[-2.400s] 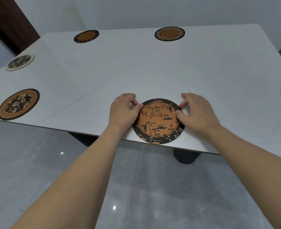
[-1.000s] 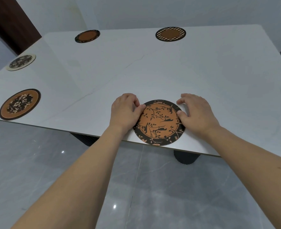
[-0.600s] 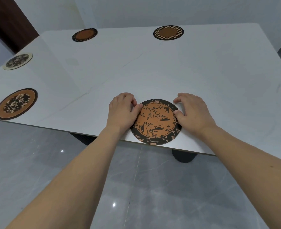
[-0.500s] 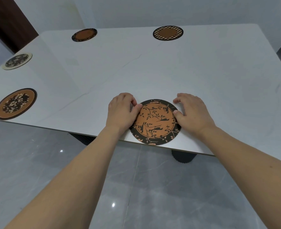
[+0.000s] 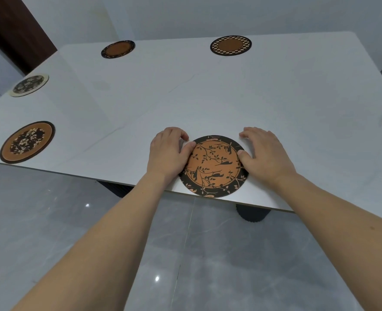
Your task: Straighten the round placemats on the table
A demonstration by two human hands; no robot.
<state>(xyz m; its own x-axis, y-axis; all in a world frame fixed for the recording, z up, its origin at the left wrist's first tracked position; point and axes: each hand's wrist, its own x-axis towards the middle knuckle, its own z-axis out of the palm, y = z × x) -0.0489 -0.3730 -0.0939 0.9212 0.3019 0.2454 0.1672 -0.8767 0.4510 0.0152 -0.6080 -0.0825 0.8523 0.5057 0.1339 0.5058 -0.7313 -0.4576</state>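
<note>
A round orange placemat with black branches and birds (image 5: 214, 166) lies flat at the near edge of the white table (image 5: 208, 93). My left hand (image 5: 168, 151) rests against its left rim, thumb on the mat. My right hand (image 5: 265, 153) presses its right rim, fingers spread on the table. Further round placemats lie on the table: an orange floral one (image 5: 27, 142) at near left, a cream-rimmed dark one (image 5: 30, 84) at far left, a dark-rimmed orange one (image 5: 117, 49) at the back, and a checkered one (image 5: 230, 45) at back right.
The table's near edge runs just under the bird mat, whose rim reaches that edge. A dark ribbed table leg (image 5: 253, 214) stands below. Grey glossy floor tiles (image 5: 73, 221) lie beneath. A dark door (image 5: 10, 25) stands at far left.
My right hand's fingers have let go of the mat's upper rim and now lie spread on the table. The mat itself has barely shifted. My left hand has stayed in place.
</note>
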